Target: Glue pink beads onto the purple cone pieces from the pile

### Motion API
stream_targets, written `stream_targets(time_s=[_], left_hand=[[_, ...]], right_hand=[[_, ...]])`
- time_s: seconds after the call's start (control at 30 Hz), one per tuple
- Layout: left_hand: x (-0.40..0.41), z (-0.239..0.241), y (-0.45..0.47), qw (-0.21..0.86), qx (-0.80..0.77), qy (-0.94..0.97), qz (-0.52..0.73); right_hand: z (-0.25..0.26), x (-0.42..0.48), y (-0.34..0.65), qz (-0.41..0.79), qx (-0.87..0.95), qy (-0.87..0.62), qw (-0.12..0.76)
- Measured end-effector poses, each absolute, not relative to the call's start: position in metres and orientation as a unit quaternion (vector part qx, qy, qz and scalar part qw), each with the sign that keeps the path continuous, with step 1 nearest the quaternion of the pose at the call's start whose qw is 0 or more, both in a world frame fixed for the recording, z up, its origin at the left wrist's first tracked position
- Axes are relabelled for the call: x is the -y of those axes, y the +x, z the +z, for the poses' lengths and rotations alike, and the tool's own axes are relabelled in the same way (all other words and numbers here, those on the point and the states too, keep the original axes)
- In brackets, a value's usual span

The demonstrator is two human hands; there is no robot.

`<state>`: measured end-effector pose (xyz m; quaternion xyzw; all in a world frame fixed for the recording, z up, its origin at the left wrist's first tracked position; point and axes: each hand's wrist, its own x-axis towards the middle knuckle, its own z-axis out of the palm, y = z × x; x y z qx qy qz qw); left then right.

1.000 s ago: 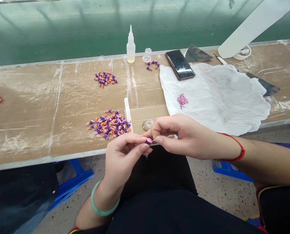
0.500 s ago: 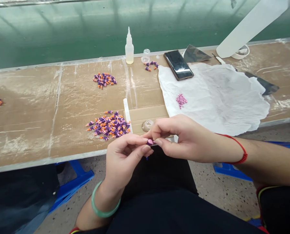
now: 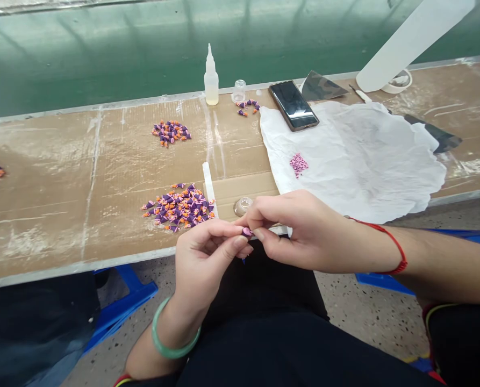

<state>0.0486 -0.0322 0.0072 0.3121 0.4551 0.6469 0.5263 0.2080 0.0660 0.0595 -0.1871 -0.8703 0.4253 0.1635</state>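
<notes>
Between thumb and fingertips, my left hand pinches a small purple-and-pink clay figure above the table's front edge. My right hand is closed in a pinch against the figure's right side; whatever its fingertips hold is too small to make out. Just beyond the fingers sits a small clear dome-shaped object, partly covered by my right hand. To the left lies a large pile of purple, pink and orange clay figures, beside a white strip. Tiny pink pieces lie on white paper to the right.
A smaller pile of figures lies farther back. Along the rear edge stand a dropper bottle and a clear cup. A phone overlaps the paper. A white-handled tool and a tape roll lie back right.
My hands stay pinched together at the small figure, with only a slight shift of the right fingers. The whole view has moved a little.
</notes>
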Motion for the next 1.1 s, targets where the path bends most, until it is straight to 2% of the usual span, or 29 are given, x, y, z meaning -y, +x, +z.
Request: stream_targets(time_s=[0.37,0.5,0.7,0.83,1.0,1.1], left_hand=[[0.03,0.011,0.047,0.535,-0.458,0.304,0.641],[0.03,0.013,0.044,0.546,-0.459,0.319,0.623],[0.028,0.018,0.045,0.515,-0.509,0.361,0.588],[0.022,0.014,0.033,0.448,-0.562,0.436,0.541],[0.008,0.006,-0.01,0.24,-0.638,0.608,0.407],[-0.006,0.008,-0.04,0.197,-0.662,0.646,0.325]], right_hand=[[0.059,-0.063,0.206,0.392,0.885,-0.191,0.165],[0.062,-0.067,0.212,0.417,0.873,-0.197,0.159],[0.062,-0.08,0.229,0.462,0.803,-0.315,0.207],[0.053,-0.089,0.239,0.466,0.794,-0.336,0.2],[0.038,-0.1,0.252,0.41,0.814,-0.359,0.201],[0.028,-0.107,0.259,0.387,0.815,-0.369,0.223]])
